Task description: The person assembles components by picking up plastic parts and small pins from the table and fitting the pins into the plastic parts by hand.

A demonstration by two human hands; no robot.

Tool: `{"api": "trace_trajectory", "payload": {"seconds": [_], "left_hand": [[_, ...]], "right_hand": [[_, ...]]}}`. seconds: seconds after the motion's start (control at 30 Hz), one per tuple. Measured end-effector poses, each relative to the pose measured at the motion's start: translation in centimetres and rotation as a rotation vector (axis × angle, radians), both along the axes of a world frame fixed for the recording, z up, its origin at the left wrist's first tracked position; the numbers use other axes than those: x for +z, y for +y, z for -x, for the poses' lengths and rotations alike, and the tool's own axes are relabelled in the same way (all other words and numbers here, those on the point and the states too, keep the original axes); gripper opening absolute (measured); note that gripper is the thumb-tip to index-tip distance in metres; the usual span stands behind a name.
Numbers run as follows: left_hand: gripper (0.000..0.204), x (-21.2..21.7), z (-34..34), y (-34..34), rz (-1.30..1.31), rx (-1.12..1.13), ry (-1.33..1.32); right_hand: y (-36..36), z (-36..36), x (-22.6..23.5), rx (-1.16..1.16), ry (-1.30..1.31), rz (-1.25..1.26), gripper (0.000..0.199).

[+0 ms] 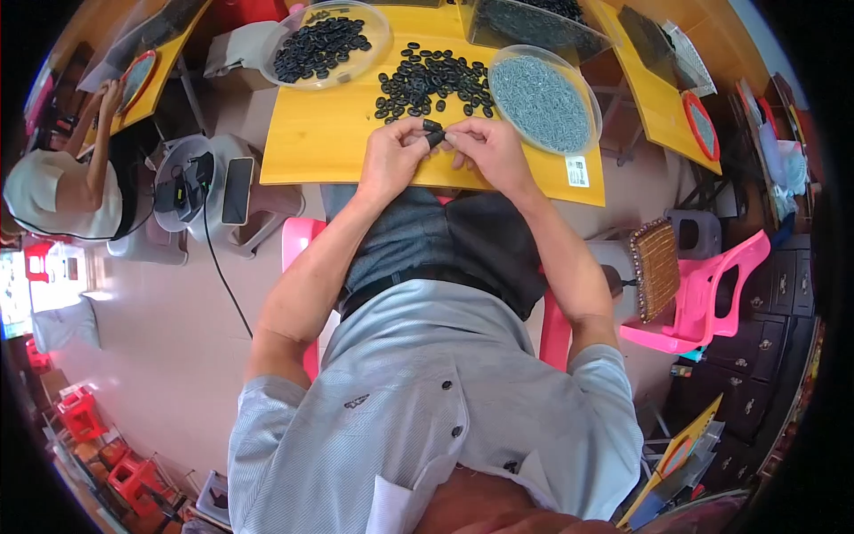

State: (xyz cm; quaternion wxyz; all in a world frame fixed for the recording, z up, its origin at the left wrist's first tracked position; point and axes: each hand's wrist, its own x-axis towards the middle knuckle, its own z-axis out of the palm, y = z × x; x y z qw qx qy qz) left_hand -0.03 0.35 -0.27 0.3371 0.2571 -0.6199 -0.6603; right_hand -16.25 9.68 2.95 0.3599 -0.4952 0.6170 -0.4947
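My left hand and my right hand meet over the near edge of the yellow table. The thumb and forefinger of the left are pinched together, with black pieces at their tips that look like finger covers. Right fingertips press together against the left ones; whatever sits between them is too small to make out. Just beyond lies a loose pile of black oval parts. To its left a clear round tray holds more black parts. Beside my right hand, another round tray is filled with small grey metal pieces that look like screws.
A clear bin of dark parts stands at the far side. Left, a stool holds a bucket with a black device and cable, and a phone. A person works at another table. A pink chair stands right.
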Motion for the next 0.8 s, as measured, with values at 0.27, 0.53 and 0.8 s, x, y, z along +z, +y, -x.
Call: {"api": "trace_trajectory", "payload": {"seconds": [0.27, 0.53, 0.8], "left_hand": [[0.014, -0.2, 0.1, 0.3, 0.041, 0.022, -0.052], [0.006, 0.3, 0.0, 0.1, -0.122, -0.010, 0.039], [0.013, -0.4, 0.2, -0.2, -0.159, 0.030, 0.093]], "right_hand": [[0.2, 0.3, 0.1, 0.029, -0.351, -0.080, 0.020], [0.2, 1.8, 1.9, -0.024, 0.033, 0.007, 0.018], [2.6, 11.3, 3.4, -0.552, 0.849, -0.140, 0.015]]}}
